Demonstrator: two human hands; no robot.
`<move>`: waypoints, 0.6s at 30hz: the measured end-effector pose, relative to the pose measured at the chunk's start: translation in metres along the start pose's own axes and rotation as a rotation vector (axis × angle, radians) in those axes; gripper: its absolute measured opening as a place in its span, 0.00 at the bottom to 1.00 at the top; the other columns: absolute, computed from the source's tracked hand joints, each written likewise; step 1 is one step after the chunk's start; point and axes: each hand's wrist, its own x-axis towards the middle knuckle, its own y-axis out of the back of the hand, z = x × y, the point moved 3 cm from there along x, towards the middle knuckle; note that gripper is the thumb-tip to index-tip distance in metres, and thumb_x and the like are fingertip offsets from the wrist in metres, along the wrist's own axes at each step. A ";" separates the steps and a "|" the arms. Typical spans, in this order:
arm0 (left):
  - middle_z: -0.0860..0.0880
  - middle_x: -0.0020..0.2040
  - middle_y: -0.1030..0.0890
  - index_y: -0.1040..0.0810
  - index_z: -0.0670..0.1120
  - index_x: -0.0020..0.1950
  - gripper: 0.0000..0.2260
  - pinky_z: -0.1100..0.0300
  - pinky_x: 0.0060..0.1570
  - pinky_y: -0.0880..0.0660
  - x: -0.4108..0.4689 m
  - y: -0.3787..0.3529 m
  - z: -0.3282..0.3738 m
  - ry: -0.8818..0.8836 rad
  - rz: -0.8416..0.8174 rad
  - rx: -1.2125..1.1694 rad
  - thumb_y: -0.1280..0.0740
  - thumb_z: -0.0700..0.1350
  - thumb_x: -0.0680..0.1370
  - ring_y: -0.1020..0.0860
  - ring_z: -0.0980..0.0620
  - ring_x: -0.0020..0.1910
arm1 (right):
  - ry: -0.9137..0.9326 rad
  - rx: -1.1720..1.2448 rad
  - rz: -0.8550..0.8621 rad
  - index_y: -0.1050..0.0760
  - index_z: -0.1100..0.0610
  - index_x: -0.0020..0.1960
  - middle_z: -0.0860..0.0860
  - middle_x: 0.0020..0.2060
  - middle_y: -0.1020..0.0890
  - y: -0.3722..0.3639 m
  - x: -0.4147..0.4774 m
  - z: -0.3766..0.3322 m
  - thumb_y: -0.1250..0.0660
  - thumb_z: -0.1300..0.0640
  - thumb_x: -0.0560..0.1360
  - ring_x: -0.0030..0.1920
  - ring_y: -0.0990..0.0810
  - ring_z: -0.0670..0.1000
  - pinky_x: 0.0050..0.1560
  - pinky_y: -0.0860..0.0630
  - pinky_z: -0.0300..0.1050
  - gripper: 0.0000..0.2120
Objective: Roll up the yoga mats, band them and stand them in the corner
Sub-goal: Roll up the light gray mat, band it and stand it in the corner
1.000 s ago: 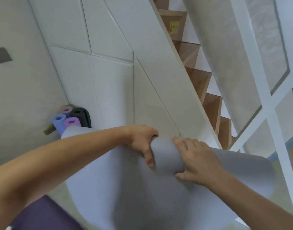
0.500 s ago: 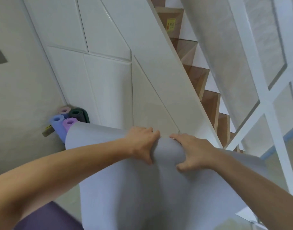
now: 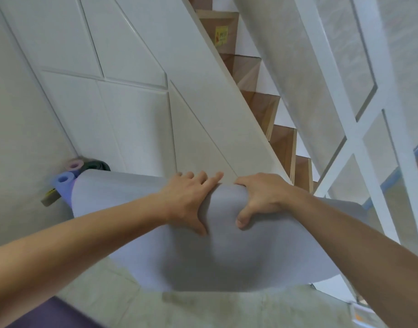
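A pale lilac-grey yoga mat (image 3: 226,261) is held up off the floor, hanging down from its far edge. My left hand (image 3: 191,200) grips that edge, fingers over the top and thumb on the near face. My right hand (image 3: 260,197) grips the same edge just to the right, thumb pressed into the near side. The mat bulges between the two hands. In the left corner stand rolled mats: a blue one (image 3: 62,183), a pink one (image 3: 74,165) and a dark one (image 3: 96,165), partly hidden by the held mat.
White panelled stair cladding (image 3: 132,102) faces me, with wooden steps (image 3: 269,110) rising to the right. A white-framed partition (image 3: 359,129) stands at right. A purple mat (image 3: 51,316) lies on the tiled floor (image 3: 203,308) at lower left.
The mat has been lifted higher and its lower edge now hangs clear of the floor. Both hands have shifted their hold on the top edge, and my view has moved closer to the stairs.
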 end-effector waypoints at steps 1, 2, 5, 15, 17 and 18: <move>0.49 0.64 0.29 0.54 0.53 0.80 0.59 0.48 0.57 0.26 0.001 -0.003 0.000 0.006 0.018 -0.001 0.27 0.72 0.59 0.25 0.44 0.59 | 0.008 0.007 -0.010 0.28 0.41 0.58 0.41 0.49 0.20 0.000 0.000 -0.001 0.23 0.33 0.55 0.49 0.22 0.47 0.52 0.25 0.48 0.34; 0.50 0.63 0.28 0.49 0.53 0.78 0.55 0.50 0.54 0.25 0.003 -0.004 -0.002 0.003 0.024 -0.014 0.27 0.71 0.60 0.24 0.45 0.58 | 0.017 -0.009 -0.014 0.30 0.40 0.62 0.41 0.52 0.21 -0.003 -0.002 -0.003 0.23 0.33 0.57 0.51 0.22 0.47 0.54 0.25 0.49 0.37; 0.53 0.60 0.23 0.37 0.55 0.71 0.44 0.55 0.49 0.25 0.011 0.000 -0.013 0.028 0.010 -0.115 0.25 0.69 0.60 0.21 0.47 0.56 | 0.058 -0.261 0.090 0.48 0.43 0.77 0.48 0.65 0.28 -0.023 -0.002 -0.005 0.26 0.30 0.59 0.63 0.26 0.54 0.61 0.28 0.54 0.55; 0.53 0.64 0.27 0.45 0.57 0.77 0.52 0.52 0.59 0.28 0.014 0.018 -0.026 0.004 -0.249 -0.286 0.21 0.64 0.60 0.25 0.47 0.62 | 0.082 -0.273 0.278 0.33 0.41 0.67 0.45 0.54 0.21 -0.015 0.006 -0.008 0.28 0.35 0.57 0.53 0.21 0.52 0.46 0.26 0.46 0.40; 0.49 0.66 0.30 0.55 0.54 0.80 0.60 0.50 0.58 0.28 0.008 0.014 -0.023 -0.022 -0.133 -0.054 0.22 0.67 0.59 0.26 0.45 0.62 | 0.026 -0.118 0.189 0.31 0.39 0.63 0.41 0.49 0.20 -0.005 0.010 -0.004 0.25 0.35 0.54 0.48 0.21 0.48 0.46 0.26 0.46 0.39; 0.48 0.67 0.31 0.58 0.53 0.80 0.62 0.48 0.59 0.28 0.005 0.012 -0.021 -0.022 -0.070 0.052 0.22 0.67 0.58 0.26 0.44 0.61 | 0.009 -0.043 0.145 0.30 0.39 0.61 0.40 0.47 0.20 -0.004 0.011 -0.003 0.24 0.35 0.53 0.47 0.22 0.46 0.47 0.25 0.45 0.38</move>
